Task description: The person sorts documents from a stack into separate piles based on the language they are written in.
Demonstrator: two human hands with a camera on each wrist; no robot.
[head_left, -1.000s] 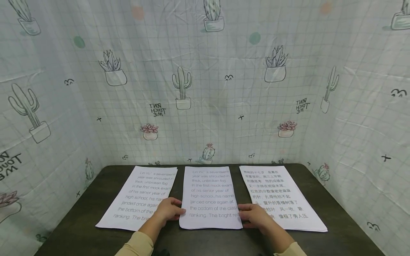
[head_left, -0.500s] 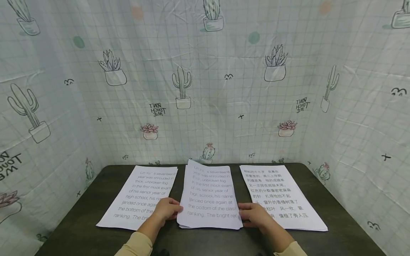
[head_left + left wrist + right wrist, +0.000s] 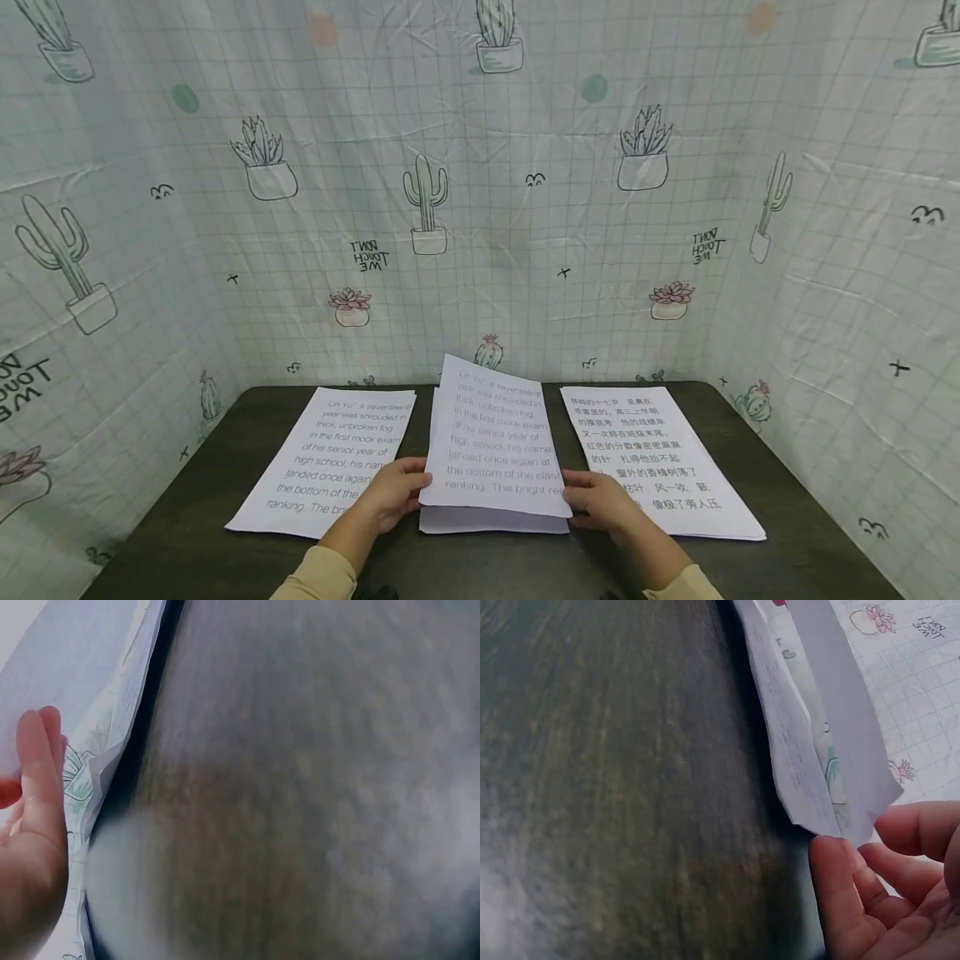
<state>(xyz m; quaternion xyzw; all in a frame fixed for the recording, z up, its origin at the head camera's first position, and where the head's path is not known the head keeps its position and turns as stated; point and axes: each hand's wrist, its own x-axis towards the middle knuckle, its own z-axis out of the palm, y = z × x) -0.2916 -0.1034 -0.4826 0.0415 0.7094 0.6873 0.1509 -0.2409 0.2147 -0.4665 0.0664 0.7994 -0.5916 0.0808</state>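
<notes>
Three white printed paper piles lie side by side on a dark table (image 3: 187,550). From the middle pile (image 3: 491,522) my two hands lift the top sheet (image 3: 498,442), its far end tilted up off the pile. My left hand (image 3: 396,492) pinches the sheet's lower left edge, and my right hand (image 3: 594,502) pinches its lower right corner. In the left wrist view my fingers (image 3: 34,802) lie under the raised paper edge (image 3: 112,750). In the right wrist view my fingertips (image 3: 855,892) sit just below the sheet's corner (image 3: 832,787).
The left pile (image 3: 330,458) carries English text, the right pile (image 3: 660,458) Chinese text; each lies flat beside a hand. A cactus-print cloth (image 3: 480,208) walls in the table at the back and on both sides. Bare table (image 3: 615,787) runs along the near edge.
The middle pile's top sheet has risen: flat a second ago, its far end lifted half a second ago, and now the whole sheet stands clear of the pile. Both hands stayed at its lower edges.
</notes>
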